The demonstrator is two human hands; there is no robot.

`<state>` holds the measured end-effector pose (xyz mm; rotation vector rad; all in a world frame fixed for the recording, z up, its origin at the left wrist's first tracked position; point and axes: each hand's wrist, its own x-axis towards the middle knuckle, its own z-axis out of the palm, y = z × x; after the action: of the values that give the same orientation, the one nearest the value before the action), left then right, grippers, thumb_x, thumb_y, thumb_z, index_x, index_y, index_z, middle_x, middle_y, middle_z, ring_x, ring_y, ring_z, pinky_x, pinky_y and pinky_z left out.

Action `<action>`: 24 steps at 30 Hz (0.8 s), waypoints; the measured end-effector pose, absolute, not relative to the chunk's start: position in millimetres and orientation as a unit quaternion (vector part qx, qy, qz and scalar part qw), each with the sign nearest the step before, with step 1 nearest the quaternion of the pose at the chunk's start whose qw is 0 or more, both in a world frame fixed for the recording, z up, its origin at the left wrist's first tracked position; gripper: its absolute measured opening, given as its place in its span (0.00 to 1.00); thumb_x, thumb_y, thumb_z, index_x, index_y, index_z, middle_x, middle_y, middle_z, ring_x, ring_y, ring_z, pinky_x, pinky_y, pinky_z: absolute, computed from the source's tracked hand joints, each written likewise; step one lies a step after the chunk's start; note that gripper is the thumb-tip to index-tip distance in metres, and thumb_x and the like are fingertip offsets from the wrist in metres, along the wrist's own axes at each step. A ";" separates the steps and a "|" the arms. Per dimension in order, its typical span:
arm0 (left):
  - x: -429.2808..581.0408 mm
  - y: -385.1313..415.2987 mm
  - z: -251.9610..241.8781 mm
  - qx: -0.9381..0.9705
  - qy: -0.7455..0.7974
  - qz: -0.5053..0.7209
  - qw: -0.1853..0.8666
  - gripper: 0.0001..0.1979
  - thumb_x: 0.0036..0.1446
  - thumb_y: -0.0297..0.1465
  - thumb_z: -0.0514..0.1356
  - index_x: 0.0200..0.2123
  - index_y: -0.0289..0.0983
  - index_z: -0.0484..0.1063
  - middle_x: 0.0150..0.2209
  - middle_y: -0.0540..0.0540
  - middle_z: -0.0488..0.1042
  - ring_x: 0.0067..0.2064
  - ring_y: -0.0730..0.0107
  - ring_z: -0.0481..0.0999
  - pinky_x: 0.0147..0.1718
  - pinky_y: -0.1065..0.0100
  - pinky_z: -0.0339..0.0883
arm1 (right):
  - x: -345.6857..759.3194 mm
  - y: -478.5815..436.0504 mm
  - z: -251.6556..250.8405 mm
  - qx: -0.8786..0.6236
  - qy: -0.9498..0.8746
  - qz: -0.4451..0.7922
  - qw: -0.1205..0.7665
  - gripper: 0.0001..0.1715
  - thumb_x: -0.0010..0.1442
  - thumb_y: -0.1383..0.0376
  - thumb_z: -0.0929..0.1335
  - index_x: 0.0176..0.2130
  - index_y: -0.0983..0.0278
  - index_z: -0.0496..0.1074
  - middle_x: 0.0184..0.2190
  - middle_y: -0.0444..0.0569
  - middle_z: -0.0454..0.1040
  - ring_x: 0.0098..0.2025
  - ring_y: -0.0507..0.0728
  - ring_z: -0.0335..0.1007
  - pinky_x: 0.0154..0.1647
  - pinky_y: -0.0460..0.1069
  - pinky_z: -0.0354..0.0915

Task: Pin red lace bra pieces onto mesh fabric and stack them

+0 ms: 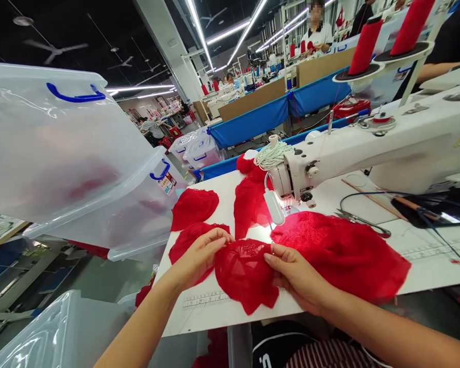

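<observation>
My left hand (200,257) and my right hand (296,276) both pinch the top edge of a red lace piece (244,276) lying on the white sewing table (214,312). The fingers of each hand are curled onto the fabric. A larger heap of red lace (345,253) lies just right of my right hand, under the sewing machine head (302,176). More red pieces lie behind: one (193,205) at the left, one (249,202) beside the needle lamp.
Stacked clear plastic bins (53,153) with blue handles stand at the left, another (57,332) lower left. Scissors (362,221) and a wooden stick (373,199) lie to the right. Red thread cones (366,46) sit on the machine. Other workers sit at distant tables.
</observation>
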<state>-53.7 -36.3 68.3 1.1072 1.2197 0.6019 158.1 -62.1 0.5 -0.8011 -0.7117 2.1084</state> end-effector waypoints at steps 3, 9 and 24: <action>-61.9 -27.6 55.4 0.533 0.583 0.170 0.589 0.19 0.50 0.37 0.64 0.45 0.38 0.67 0.42 0.46 0.68 0.39 0.69 0.67 0.38 0.68 0.62 | 157.9 -63.6 -1.3 -0.346 -0.225 0.826 0.383 0.26 0.44 0.57 0.75 0.43 0.62 0.72 0.33 0.46 0.77 0.33 0.54 0.73 0.34 0.48 0.67; -65.1 -21.5 48.1 0.698 0.598 0.034 0.393 0.11 0.56 0.38 0.56 0.27 0.37 0.67 0.27 0.52 0.64 0.30 0.70 0.61 0.30 0.68 0.56 | 159.0 -66.9 -9.6 -0.366 -0.261 0.804 0.390 0.31 0.44 0.62 0.73 0.50 0.61 0.69 0.33 0.43 0.77 0.34 0.53 0.73 0.37 0.48 0.66; -65.3 -15.5 56.7 0.703 0.538 -0.036 0.464 0.18 0.58 0.45 0.54 0.27 0.37 0.67 0.27 0.52 0.66 0.29 0.72 0.62 0.28 0.70 0.55 | 150.5 -76.0 -23.9 -0.399 -0.392 0.737 0.379 0.33 0.48 0.61 0.67 0.55 0.65 0.66 0.53 0.55 0.71 0.56 0.61 0.65 0.58 0.55 0.60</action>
<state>-65.3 -15.5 56.7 1.7263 1.3226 -0.0895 150.5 -76.0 -23.9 -1.0199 -1.0014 1.8821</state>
